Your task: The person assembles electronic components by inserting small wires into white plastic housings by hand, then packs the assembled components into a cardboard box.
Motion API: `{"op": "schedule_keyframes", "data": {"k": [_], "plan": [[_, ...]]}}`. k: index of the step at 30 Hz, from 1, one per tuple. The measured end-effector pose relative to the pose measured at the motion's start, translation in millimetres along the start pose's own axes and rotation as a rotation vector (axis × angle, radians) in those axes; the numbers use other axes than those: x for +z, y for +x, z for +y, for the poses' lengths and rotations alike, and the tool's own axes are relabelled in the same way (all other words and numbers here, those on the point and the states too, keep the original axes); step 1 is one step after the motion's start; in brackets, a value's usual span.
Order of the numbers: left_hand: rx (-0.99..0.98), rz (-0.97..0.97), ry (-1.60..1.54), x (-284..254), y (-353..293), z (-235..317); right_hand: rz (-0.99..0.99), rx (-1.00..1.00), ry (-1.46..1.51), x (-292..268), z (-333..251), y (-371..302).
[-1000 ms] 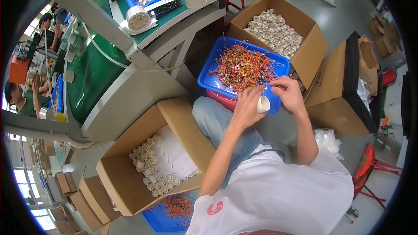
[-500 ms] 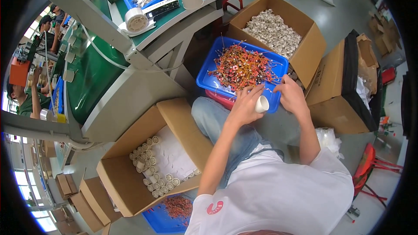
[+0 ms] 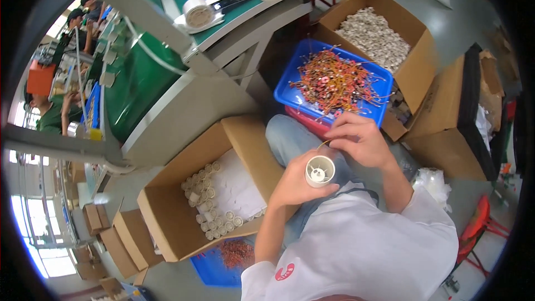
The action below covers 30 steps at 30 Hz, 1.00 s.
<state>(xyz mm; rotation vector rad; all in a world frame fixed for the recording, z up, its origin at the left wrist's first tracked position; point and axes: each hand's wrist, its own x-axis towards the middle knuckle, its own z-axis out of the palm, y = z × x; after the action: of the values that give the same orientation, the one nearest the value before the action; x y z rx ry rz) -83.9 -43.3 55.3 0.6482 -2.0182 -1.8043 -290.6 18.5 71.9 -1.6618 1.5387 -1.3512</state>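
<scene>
In my left hand (image 3: 291,183) is a white round plastic housing (image 3: 329,163), its open end facing up and a hub with thin spokes showing inside. My left fingers wrap round its side. Close beyond it, my right hand (image 3: 362,139) pinches a thin yellowish wire (image 3: 323,144) between thumb and finger. Where the wire's lower end goes is hidden by the left hand and the housing. Just past my right hand, a blue tray (image 3: 285,90) holds a heap of short red and yellow wired parts (image 3: 332,81).
Left of my knee, an open carton (image 3: 153,214) contains rows of similar white housings (image 3: 210,228). A carton (image 3: 421,69) of small white pieces (image 3: 376,39) stands beyond the tray. Another blue tray (image 3: 209,272) lies by my leg. A green conveyor bench (image 3: 145,86) runs along the left.
Both hands have drawn back from the tray toward my body. The housing has turned its open end up, and a wire now shows in my right fingers. The view has shifted left.
</scene>
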Motion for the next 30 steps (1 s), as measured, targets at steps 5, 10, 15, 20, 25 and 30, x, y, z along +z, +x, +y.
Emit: {"op": "schedule_keyframes", "data": {"k": [5, 10, 15, 20, 25, 30], "plan": [[-0.097, 0.110, -0.257, -22, -70, -8, -0.341, 0.286, 0.574, 28, -2, 16], [0.080, 0.034, -0.513, -27, -104, -1, -0.456, 0.286, 0.691, 58, -11, 20], [0.049, 0.109, -0.482, -28, -111, -5, -0.355, 0.475, 0.871, 73, -8, 19], [0.077, 0.257, -0.482, -26, -110, -9, -0.260, 0.517, 0.763, 78, 4, 12], [-0.151, 0.814, -0.078, -20, -119, -44, -0.117, 0.457, 0.744, 80, 2, 13], [-0.069, 1.014, 0.391, -10, -101, -52, -0.043, 0.146, 0.424, 91, -21, 16]]}}
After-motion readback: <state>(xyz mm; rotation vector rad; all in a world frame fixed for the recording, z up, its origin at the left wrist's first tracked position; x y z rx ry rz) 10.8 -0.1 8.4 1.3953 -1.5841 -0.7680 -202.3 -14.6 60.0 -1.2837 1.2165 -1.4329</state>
